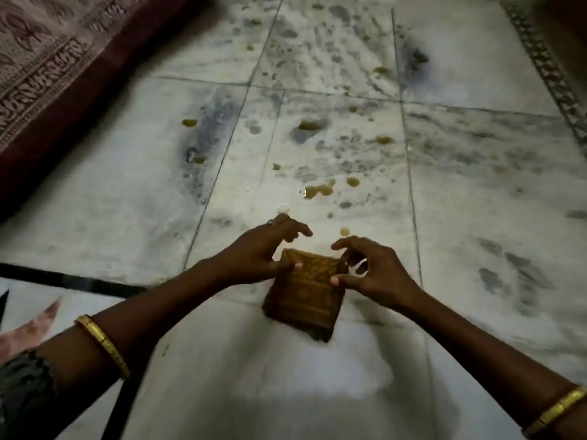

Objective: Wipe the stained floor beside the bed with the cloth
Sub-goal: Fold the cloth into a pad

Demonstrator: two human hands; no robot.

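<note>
Two hands are busy with one small folded cloth point(305, 292). It is brown with a yellow pattern, and it lies on the floor point(476, 173) close to the person, in the low middle of the view. The left hand point(263, 249) has its thumb pressed on the near left edge of the cloth, and its other fingers are spread and lifted. The right hand point(368, 268) pinches the top right corner with bent fingers. Neither hand is shut tight.

Many yellow-brown spots point(317, 189) sit on the pale tiles just past the cloth, and more are farther away. The bed point(47, 74), with its patterned cover, is at the top left.

I think the step now is getting the cloth ready and gripped. It would help to keep it folded flat, so it makes a thick pad. One hand laid flat on top would push better than fingertips on a corner. The near spots look wet, so short strokes pulled toward the person should pick them up and not smear them. Turning the cloth to a clean side after each few spots would help too.
</note>
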